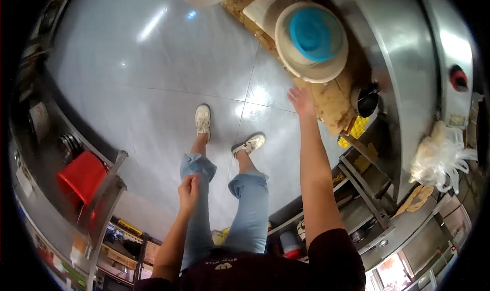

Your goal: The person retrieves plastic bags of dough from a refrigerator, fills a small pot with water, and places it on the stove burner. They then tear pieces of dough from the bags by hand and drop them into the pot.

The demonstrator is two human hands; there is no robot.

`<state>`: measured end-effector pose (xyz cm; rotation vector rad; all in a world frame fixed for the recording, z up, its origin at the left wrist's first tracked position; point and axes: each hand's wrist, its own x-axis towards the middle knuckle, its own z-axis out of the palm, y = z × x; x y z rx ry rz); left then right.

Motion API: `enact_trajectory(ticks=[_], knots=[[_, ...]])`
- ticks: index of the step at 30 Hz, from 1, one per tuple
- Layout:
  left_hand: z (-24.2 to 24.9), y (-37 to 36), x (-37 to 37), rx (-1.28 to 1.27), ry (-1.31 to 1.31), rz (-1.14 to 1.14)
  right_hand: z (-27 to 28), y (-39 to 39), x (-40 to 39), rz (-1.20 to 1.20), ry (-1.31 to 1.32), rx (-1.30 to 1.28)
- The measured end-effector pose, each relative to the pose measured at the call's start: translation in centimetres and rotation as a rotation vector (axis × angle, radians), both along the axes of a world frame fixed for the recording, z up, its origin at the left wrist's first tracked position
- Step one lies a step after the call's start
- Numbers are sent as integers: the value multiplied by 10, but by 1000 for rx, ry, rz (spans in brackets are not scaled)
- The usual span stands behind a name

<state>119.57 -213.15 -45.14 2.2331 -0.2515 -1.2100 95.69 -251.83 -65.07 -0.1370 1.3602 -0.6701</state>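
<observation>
I look down at my legs in rolled-up blue jeans [250,209] and white sneakers [203,118] on a shiny grey tiled floor. My right hand [301,101] is stretched forward with its fingers apart and holds nothing. It is just below a large white basin [311,69] that holds a blue colander [314,33]. The basin rests on a worn wooden board [329,99]. My left hand [189,189] hangs by my left thigh with its fingers curled against the jeans, and nothing is in it.
A steel counter [403,61] runs along the right, with a bundle of plastic bags [439,158] and a red knob [458,78]. Below it are a black pot [367,102] and a yellow crate [357,128]. A red bucket [81,176] sits on the left shelf.
</observation>
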Motion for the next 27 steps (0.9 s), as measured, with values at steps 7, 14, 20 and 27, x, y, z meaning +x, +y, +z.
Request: enact_trajectory(ticks=[7, 14, 20, 27], knots=[[-28, 18, -5, 134, -193, -256, -55, -49, 22, -108, -73, -157], [-33, 17, 1, 146, -128, -216, -18, -43, 110, -256, -9, -112], [-42, 27, 3, 139, -203, -286, -23, -56, 197, -115, -137, -232], [-40, 28, 0, 91, -252, -242, -1, 53, 129, 639, -38, -102]])
